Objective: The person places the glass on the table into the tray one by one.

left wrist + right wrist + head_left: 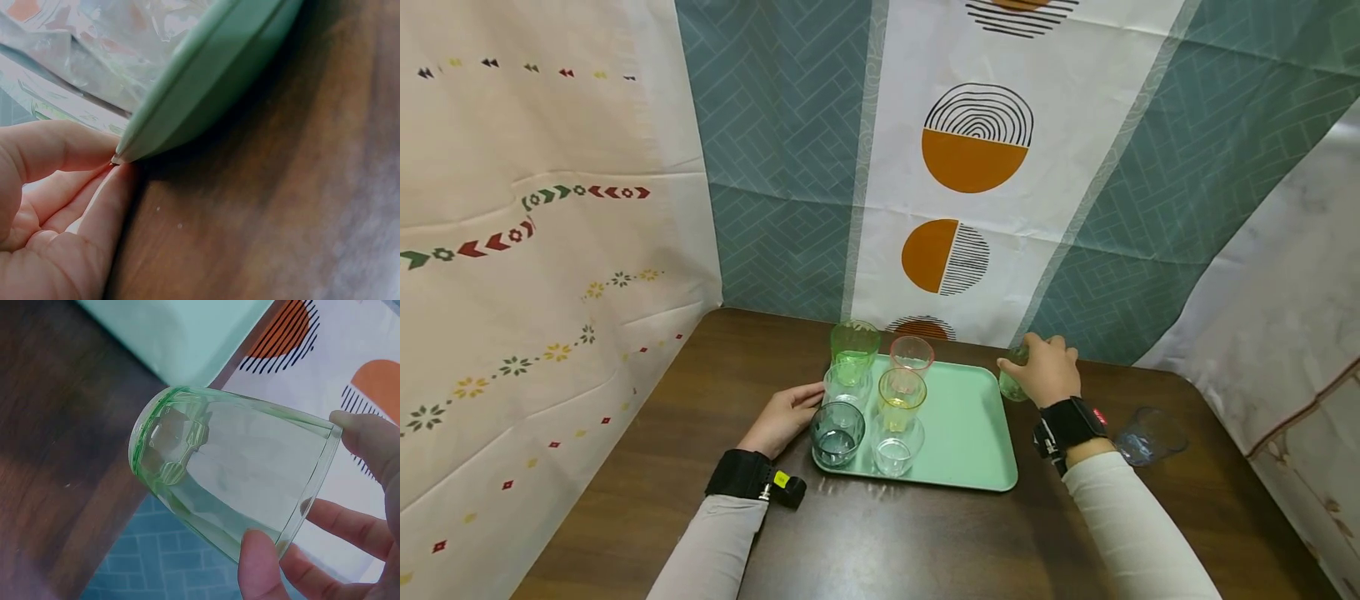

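My left hand (784, 421) pinches the left edge of the mint-green tray (962, 425) between thumb and fingers, as the left wrist view shows. Beyond the tray's right edge, my right hand (1051, 371) holds a pale green glass (250, 462) by its rim, fingertips spread around it from above. The left half of the tray bears two columns of tumblers. One column has a bright green glass (855, 340), a clear glass (847, 385) and a dark grey glass (837, 435). Beside them stand a pink glass (912, 353), a yellow glass (902, 392) and another clear glass (896, 450).
A bluish glass (1142, 442) lies on its side on the brown wooden table (880, 550), near my right wrist. Patterned curtains (775, 167) hang close behind the table and along both sides.
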